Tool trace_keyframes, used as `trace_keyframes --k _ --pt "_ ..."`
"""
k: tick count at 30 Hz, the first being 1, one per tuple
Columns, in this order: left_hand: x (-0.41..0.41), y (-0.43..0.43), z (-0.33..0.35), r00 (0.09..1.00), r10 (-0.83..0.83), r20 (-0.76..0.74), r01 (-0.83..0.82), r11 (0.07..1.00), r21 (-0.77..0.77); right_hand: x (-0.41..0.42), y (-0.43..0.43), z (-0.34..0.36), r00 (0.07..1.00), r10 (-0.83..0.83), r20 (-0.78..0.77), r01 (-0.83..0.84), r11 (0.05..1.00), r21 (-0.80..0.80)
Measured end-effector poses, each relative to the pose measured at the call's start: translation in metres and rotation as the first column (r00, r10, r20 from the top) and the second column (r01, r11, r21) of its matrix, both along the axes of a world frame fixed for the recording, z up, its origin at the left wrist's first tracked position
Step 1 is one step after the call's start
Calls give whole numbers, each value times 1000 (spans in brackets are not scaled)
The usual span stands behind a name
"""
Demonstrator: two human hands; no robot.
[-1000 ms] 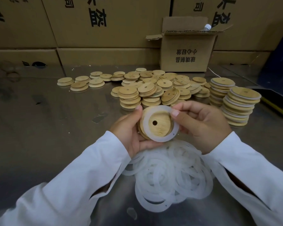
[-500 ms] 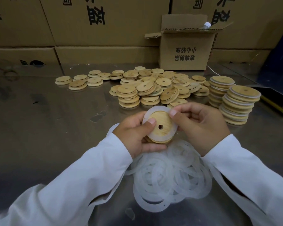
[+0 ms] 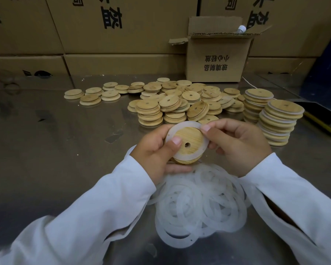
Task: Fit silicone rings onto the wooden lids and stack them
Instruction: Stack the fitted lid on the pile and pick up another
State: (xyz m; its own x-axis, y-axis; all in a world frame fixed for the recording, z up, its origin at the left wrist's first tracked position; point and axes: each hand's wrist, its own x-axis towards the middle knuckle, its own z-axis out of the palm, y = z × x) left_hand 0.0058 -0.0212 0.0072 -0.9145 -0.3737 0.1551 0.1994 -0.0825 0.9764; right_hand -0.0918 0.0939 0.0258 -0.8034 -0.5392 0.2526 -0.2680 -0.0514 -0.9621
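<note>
Grasp | left hand [image 3: 155, 155] grips wooden lid [image 3: 193, 135], thumb on top | right hand [image 3: 237, 144] pinches silicone ring [image 3: 187, 124]

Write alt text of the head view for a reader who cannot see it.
Left hand and right hand hold a wooden lid with a silicone ring on it, above a heap of loose rings on a metal table. Bare lids lie behind; stacks of ringed lids stand right.
</note>
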Motion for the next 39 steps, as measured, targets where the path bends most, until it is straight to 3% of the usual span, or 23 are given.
trace_keyframes --k 9,16,39 --pt "2 1 -1 1000 6 10 -5 994 -110 0 0 -2 1000 -13 18 14 999 -33" --pt "1 1 -1 1000 11 4 -11 995 -99 0 1 -2 998 8 -67 -10 999 -34" --pt "0 -1 1 999 44 -32 -45 998 -45 -1 0 -3 998 -10 -65 9 1000 -28"
